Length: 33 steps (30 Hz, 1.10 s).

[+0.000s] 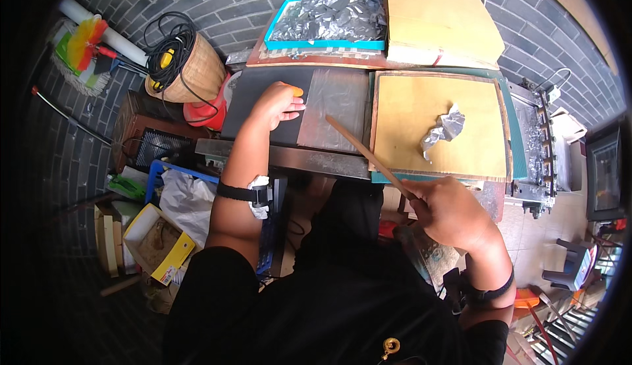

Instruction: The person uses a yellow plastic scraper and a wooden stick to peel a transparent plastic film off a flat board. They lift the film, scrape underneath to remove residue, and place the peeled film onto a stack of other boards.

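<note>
My right hand (447, 212) grips one end of a long, flat wooden or bamboo strip (363, 150). The strip slants up and left, its far tip over a translucent plastic sheet (338, 103). Beside that sheet's left edge, my left hand (281, 105) is over a dark board (256, 95), fingers loosely bent and slightly apart. One of its digits wears an orange cover, and no held object shows. A crumpled piece of silver foil (444, 127) lies on a yellow-brown sheet (395, 118), which rests on a green mat (516, 133).
Behind stands a turquoise tray (323, 45) heaped with silver foil pieces (340, 14), next to stacked yellow-brown sheets (439, 19). A metal device (538, 142) is at right. Left are a basket with coiled cable (170, 53), a blue crate (153, 177) and a yellow box (173, 256).
</note>
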Available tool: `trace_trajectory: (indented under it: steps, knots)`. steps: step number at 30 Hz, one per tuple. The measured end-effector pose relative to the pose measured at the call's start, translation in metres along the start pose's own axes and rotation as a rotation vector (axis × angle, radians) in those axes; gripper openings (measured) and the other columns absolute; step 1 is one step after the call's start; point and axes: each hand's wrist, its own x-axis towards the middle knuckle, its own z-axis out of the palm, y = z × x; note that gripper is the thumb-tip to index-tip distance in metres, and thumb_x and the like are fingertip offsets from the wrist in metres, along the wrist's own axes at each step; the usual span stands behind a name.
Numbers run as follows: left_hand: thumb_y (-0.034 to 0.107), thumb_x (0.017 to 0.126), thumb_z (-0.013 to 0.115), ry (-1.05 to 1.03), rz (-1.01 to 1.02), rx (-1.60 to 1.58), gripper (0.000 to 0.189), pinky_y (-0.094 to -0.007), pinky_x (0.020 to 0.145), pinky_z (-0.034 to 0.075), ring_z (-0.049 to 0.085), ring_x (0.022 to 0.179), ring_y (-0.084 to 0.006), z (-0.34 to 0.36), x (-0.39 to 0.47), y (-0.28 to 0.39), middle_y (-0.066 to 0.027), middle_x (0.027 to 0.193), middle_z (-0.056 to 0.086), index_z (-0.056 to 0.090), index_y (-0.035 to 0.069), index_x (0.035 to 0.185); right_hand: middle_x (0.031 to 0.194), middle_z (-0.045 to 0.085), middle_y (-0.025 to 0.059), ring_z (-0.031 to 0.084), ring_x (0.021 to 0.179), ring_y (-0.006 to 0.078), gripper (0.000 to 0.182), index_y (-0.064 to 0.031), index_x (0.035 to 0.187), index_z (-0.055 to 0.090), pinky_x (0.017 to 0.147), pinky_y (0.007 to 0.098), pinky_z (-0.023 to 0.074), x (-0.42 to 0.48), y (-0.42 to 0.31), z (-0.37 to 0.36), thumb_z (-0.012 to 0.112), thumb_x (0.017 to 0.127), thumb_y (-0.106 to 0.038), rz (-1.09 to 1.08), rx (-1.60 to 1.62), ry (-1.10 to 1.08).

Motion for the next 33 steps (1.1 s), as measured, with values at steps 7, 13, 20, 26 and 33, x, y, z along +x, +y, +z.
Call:
trace_trajectory:
  steps: [7, 13, 20, 26, 33]
  knots:
    - [0.019, 0.093, 0.051, 0.018, -0.024, 0.089, 0.022, -0.0332, 0.075, 0.048, 0.064, 0.091, -0.0179, 0.001, -0.004, 0.004, -0.0097, 0.105, 0.061, 0.054, 0.007, 0.111, 0.072, 0.063, 0.0209, 0.062, 0.072, 0.0407, 0.031, -0.0055, 0.110, 0.066, 0.067, 0.0475, 0.0506, 0.001, 0.003, 0.005, 0.057, 0.081, -0.008, -0.023, 0.029, 0.027]
    - [0.023, 0.091, 0.059, -0.016, -0.027, 0.043, 0.023, -0.0311, 0.071, 0.048, 0.065, 0.093, -0.0193, -0.001, 0.003, -0.001, -0.0103, 0.103, 0.063, 0.055, 0.007, 0.107, 0.074, 0.063, 0.0219, 0.061, 0.074, 0.0415, 0.028, -0.0042, 0.107, 0.067, 0.067, 0.0478, 0.0496, 0.000, -0.001, 0.001, 0.057, 0.080, -0.006, 0.001, 0.073, 0.030]
    - [0.017, 0.073, 0.073, -0.042, 0.243, 0.293, 0.041, -0.0279, 0.062, 0.046, 0.062, 0.074, -0.0141, -0.001, 0.019, -0.017, -0.0094, 0.084, 0.065, 0.060, -0.006, 0.104, 0.074, 0.066, 0.0161, 0.064, 0.066, 0.0318, 0.028, -0.0023, 0.111, 0.065, 0.061, 0.0368, 0.0490, 0.003, 0.008, 0.006, 0.057, 0.084, 0.001, -0.073, 0.162, 0.069]
    - [0.013, 0.069, 0.073, 0.045, 0.265, 0.372, 0.067, -0.0306, 0.081, 0.046, 0.062, 0.087, -0.0197, -0.024, 0.021, -0.032, -0.0136, 0.095, 0.067, 0.050, -0.011, 0.127, 0.066, 0.060, 0.0172, 0.055, 0.053, 0.0225, 0.032, 0.0010, 0.114, 0.063, 0.054, 0.0329, 0.0441, -0.016, 0.001, -0.012, 0.060, 0.083, 0.002, 0.106, 0.263, 0.193]
    - [0.009, 0.072, 0.073, 0.133, 0.215, 0.426, 0.066, -0.0306, 0.084, 0.047, 0.063, 0.090, -0.0196, -0.093, 0.022, -0.039, -0.0152, 0.100, 0.067, 0.048, -0.011, 0.129, 0.061, 0.055, 0.0124, 0.050, 0.049, 0.0157, 0.034, 0.0010, 0.116, 0.062, 0.051, 0.0295, 0.0415, -0.033, 0.008, -0.017, 0.060, 0.083, 0.004, 0.156, 0.283, 0.282]
